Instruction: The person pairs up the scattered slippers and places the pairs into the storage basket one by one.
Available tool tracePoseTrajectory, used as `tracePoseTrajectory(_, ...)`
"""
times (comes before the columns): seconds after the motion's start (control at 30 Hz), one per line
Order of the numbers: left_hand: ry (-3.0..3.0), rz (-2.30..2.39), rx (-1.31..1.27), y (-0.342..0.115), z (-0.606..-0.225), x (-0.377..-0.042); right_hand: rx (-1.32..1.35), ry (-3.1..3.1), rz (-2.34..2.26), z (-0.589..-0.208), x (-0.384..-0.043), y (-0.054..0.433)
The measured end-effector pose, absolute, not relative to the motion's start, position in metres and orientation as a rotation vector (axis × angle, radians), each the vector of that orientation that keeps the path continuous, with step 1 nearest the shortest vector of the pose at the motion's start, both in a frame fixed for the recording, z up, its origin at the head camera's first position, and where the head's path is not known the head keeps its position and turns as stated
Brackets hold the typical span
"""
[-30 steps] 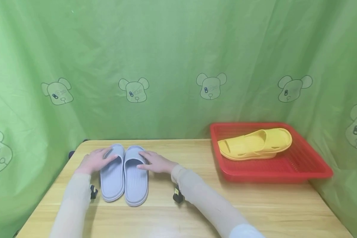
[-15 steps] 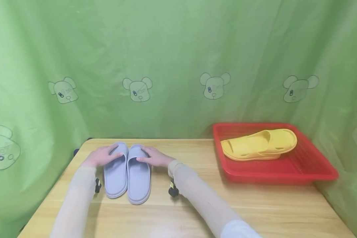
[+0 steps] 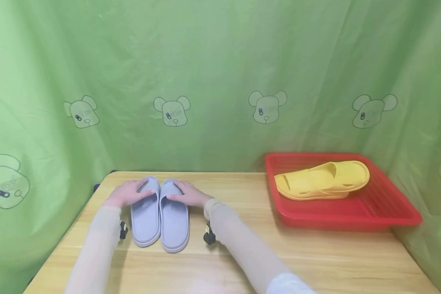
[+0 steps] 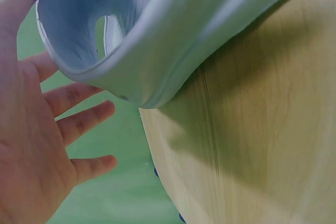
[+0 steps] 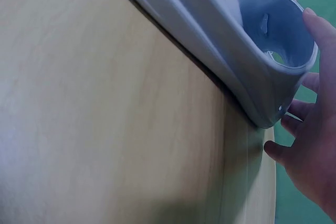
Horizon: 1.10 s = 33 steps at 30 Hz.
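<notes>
Two pale grey-lilac slippers stand side by side on the table, toes to the back, in the head view. My left hand (image 3: 126, 192) rests at the strap of the left slipper (image 3: 146, 224). Its thumb lies over the strap, and in the left wrist view the spread, fairly straight fingers (image 4: 86, 121) reach along the slipper's outer side. My right hand (image 3: 191, 194) is at the right slipper (image 3: 175, 228). Its thumb (image 5: 317, 24) touches the strap's rim, with the other fingers loosely bent by the outer side.
At the right of the wooden table (image 3: 249, 257) stands a red plastic basket (image 3: 338, 222). In it lie yellow slippers (image 3: 312, 179), one on top of another. A green curtain (image 3: 213, 139) with bear-head prints hangs behind and at both sides.
My right hand has shifted a little left over the right slipper's strap. My left hand stays at its slipper. The whole head view has shifted slightly.
</notes>
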<state>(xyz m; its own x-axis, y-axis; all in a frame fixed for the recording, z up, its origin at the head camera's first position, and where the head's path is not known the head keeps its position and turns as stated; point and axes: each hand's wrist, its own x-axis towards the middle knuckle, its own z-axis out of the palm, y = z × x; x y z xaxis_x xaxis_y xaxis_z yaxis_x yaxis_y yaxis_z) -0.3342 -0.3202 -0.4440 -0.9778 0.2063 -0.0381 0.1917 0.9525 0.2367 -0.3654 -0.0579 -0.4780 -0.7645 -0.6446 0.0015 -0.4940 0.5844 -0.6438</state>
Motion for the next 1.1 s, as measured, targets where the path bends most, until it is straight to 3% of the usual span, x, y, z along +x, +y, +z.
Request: tracePoseTrajectory(1.1,3.205,0.330,0.280,-0.311,-0.435,-0.314,-0.923,2.666,-0.898,-0.470,-0.358,-0.043)
